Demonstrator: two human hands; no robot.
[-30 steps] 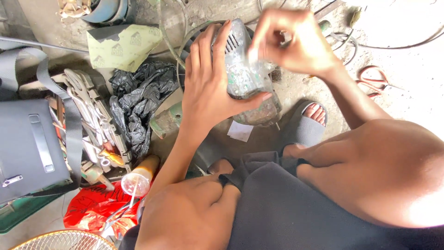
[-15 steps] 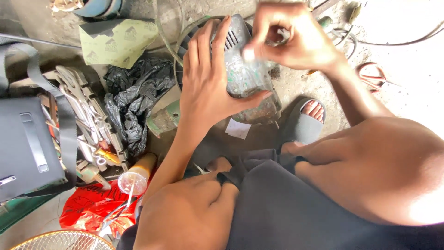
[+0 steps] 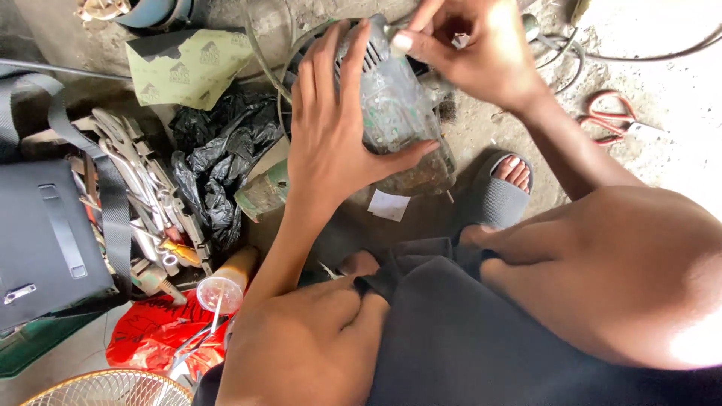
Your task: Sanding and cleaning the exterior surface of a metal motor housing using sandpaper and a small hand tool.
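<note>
A grimy grey power tool body (image 3: 395,113) with vent slots stands on the concrete floor between my knees. My left hand (image 3: 331,128) wraps around its left side, fingers up along the housing and thumb across the front. My right hand (image 3: 474,53) is at the tool's top end, fingertips pinched together there; what they pinch is hidden. A dirty clear part (image 3: 425,174) sits at the tool's lower end.
An open toolbox with wrenches and pliers (image 3: 143,195) lies left, beside a grey bag (image 3: 45,240). A black plastic bag (image 3: 218,162), a sandpaper sheet (image 3: 188,71), red-handled scissors (image 3: 613,120), a plastic cup with straw (image 3: 222,289), a red bag (image 3: 150,338) and cables (image 3: 639,53) surround me.
My right hand has shifted slightly on the tool's top, fingers working there. My left hand keeps its hold. The view has moved a little.
</note>
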